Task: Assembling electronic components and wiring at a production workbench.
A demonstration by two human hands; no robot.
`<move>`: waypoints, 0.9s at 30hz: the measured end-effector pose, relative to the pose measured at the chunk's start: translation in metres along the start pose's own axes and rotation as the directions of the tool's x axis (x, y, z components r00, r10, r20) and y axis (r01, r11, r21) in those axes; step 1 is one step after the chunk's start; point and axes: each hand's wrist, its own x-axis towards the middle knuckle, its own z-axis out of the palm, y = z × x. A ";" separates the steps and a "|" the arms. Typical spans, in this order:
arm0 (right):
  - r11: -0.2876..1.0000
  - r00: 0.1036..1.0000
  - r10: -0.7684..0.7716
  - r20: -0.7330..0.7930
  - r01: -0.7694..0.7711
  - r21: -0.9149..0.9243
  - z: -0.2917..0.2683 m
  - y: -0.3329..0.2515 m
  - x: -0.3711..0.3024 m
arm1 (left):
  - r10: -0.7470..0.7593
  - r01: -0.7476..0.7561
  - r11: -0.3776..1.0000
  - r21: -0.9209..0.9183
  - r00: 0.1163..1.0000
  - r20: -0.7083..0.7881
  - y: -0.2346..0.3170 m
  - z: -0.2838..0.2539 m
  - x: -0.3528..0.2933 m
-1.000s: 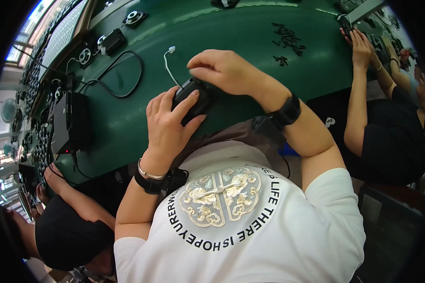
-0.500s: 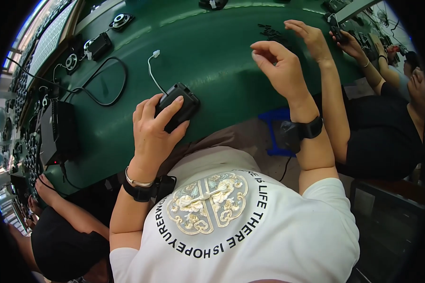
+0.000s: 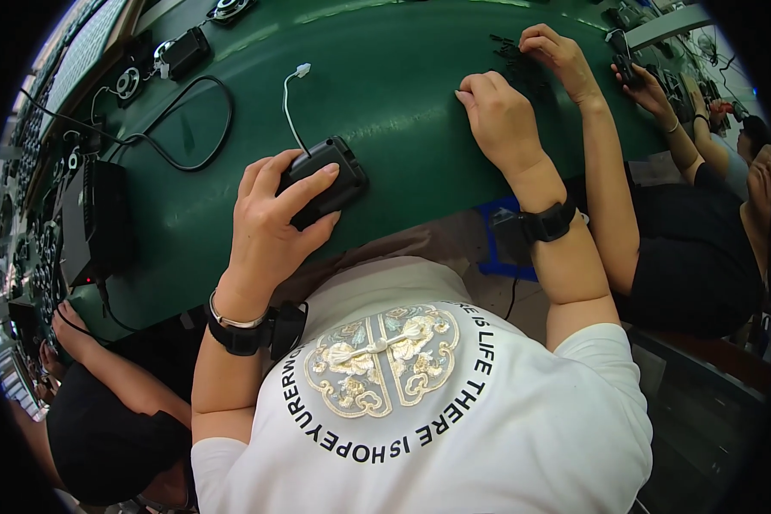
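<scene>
By the worktop's near edge (image 3: 407, 210), your left hand (image 3: 270, 210) alone now clasps the black case (image 3: 349, 173); your right hand (image 3: 499, 110) has moved away toward dark pieces (image 3: 507, 50), fingers curled, any hold unclear.

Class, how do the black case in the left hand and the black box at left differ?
The left hand holds the black case, while no hand touches the black box. A white cable leaves the case; a black cable leaves the box. The box shows a red light; the case shows none. Both are black.
</scene>
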 end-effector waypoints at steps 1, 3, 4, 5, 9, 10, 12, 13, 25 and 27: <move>1.000 1.000 -0.028 -0.003 0.028 -0.013 0.004 -0.007 0.005 | 0.004 -0.004 1.000 0.001 1.000 0.001 0.001 0.000 -0.001; 0.996 0.997 -0.078 -0.014 0.077 -0.043 0.013 -0.019 0.015 | -0.003 0.003 1.000 0.002 1.000 0.006 -0.002 0.001 -0.001; 0.996 0.997 -0.077 -0.007 0.077 -0.036 0.015 -0.019 0.018 | -0.002 0.002 1.000 -0.002 1.000 0.007 -0.003 0.002 -0.001; 0.995 0.995 -0.098 -0.021 0.098 -0.015 0.017 -0.017 0.020 | -0.006 0.006 1.000 -0.008 1.000 0.003 -0.006 0.004 -0.002; 0.976 1.000 -0.017 -0.008 0.019 0.217 0.018 -0.003 0.019 | 0.005 -0.006 1.000 -0.016 0.999 -0.031 -0.008 0.004 -0.004; 0.911 0.994 0.108 0.023 -0.108 0.399 0.017 0.001 0.020 | -0.004 0.003 1.000 -0.028 0.999 -0.033 -0.008 0.005 -0.003; 0.799 0.971 0.224 0.087 -0.234 0.554 0.016 0.009 0.021 | 0.009 -0.010 1.000 -0.026 0.999 -0.036 -0.009 0.006 -0.003; 0.695 0.963 0.247 0.110 -0.256 0.672 0.015 0.014 0.020 | 0.016 -0.017 1.000 -0.022 0.999 -0.037 -0.010 0.006 -0.004; 0.275 0.896 0.334 0.291 -0.388 0.880 -0.009 -0.001 0.006 | 0.004 -0.005 1.000 -0.020 0.999 -0.042 -0.012 0.006 -0.005; 0.202 0.885 0.306 0.350 -0.420 0.885 -0.018 -0.024 0.002 | 0.003 -0.004 1.000 -0.017 0.999 -0.041 -0.011 0.006 -0.005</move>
